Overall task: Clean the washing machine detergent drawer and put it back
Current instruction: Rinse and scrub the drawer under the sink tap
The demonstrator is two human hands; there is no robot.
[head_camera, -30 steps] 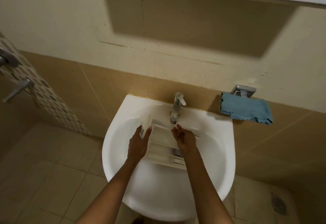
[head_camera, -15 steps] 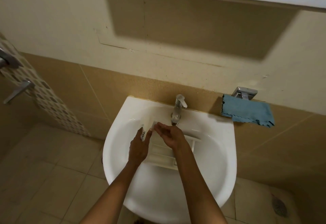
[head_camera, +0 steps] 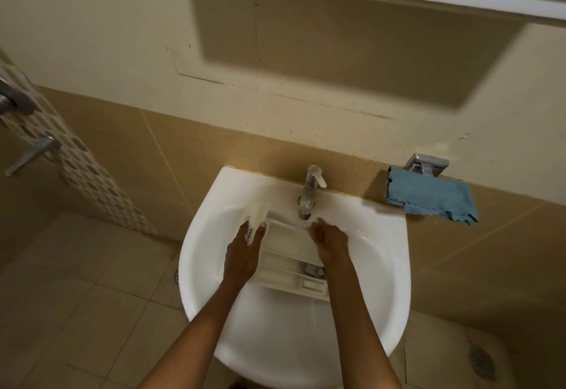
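My left hand [head_camera: 242,254] grips the drawer [head_camera: 284,244] by its front panel, at the 9 o'clock end. My right hand [head_camera: 329,240] sits on its 3 o'clock edge, too blurred for me to tell the grip. The drawer lies in the sink [head_camera: 382,281], with the tap [head_camera: 311,192] at 12 and a cloth [head_camera: 428,197] at 2.

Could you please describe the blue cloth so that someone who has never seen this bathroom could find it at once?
Start at the white basin against the tan tiled wall. To the right of its tap, a chrome holder juts from the wall, with the blue cloth draped below it. It is the only blue thing.
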